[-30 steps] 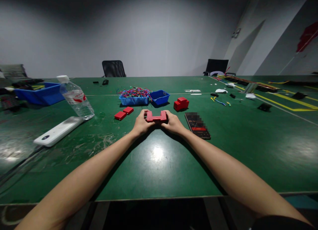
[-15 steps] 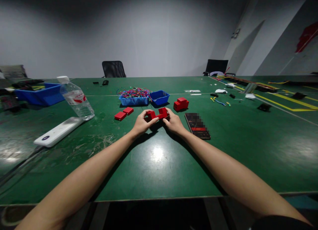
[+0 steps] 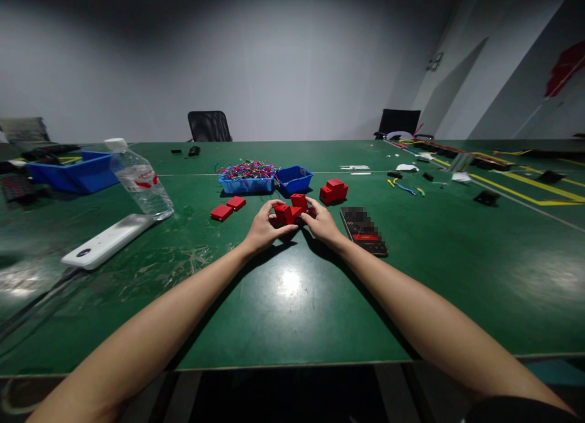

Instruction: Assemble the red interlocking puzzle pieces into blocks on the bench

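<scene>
Near the middle of the green table, my left hand (image 3: 265,228) is closed on a red block (image 3: 284,214), thumb in front and fingers behind. My right hand (image 3: 323,223) grips another red, angled block (image 3: 299,201) from its right side. The two blocks meet or overlap between my hands; whether they are joined I cannot tell. Beyond my right hand stands a larger stepped red block (image 3: 333,192). Left of my left hand lie two flat red pieces, a nearer one (image 3: 222,213) and a farther one (image 3: 236,203).
A blue bin of tangled wires (image 3: 249,185) and a second blue bin (image 3: 295,180) sit behind my hands. To the right lies a phone (image 3: 364,231). On the left are a tilted plastic bottle (image 3: 141,182), a white power strip (image 3: 109,241) and a large blue bin (image 3: 75,176).
The two red blocks, apart at their upper parts before, have come together. The left one has turned and shifted right, showing its front face. The other things stay put.
</scene>
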Demonstrator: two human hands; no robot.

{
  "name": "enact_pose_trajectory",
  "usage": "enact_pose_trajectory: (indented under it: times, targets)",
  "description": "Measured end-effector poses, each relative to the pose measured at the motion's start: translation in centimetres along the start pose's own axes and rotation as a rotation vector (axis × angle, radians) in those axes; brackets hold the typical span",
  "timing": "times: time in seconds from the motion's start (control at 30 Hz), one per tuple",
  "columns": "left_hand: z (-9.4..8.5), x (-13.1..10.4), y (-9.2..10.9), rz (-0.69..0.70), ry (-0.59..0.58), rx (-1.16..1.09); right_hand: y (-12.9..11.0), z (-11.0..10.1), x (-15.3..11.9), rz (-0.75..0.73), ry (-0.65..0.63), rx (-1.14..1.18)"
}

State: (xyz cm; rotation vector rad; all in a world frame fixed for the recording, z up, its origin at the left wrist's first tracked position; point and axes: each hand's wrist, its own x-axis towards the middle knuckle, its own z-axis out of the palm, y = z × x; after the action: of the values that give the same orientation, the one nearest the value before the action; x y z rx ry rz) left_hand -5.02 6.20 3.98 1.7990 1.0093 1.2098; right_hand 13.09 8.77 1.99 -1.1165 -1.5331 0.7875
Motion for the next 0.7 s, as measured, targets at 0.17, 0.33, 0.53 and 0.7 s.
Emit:
enact_pose_trajectory:
  times: [0.17,0.33,0.53,0.7]
  targets:
    - [0.1,0.0,-0.5,0.125,0.008,0.105,-1.2,-0.2,-0.1,0.136,-0.017,0.174]
    - [0.5,-0.4,-1.0,0.438,-0.195,0.368,-1.2,-0.2,-0.2,0.085,-0.023,0.319]
    - [0.7,-0.6,-1.0,0.439,-0.241,0.544,-0.5,0.0,0.0,0.069,-0.071,0.372]
    - [0.2,-0.7,0.3,0.448,-0.210,0.695,0.1,0.1,0.2,0.060,-0.061,0.331]
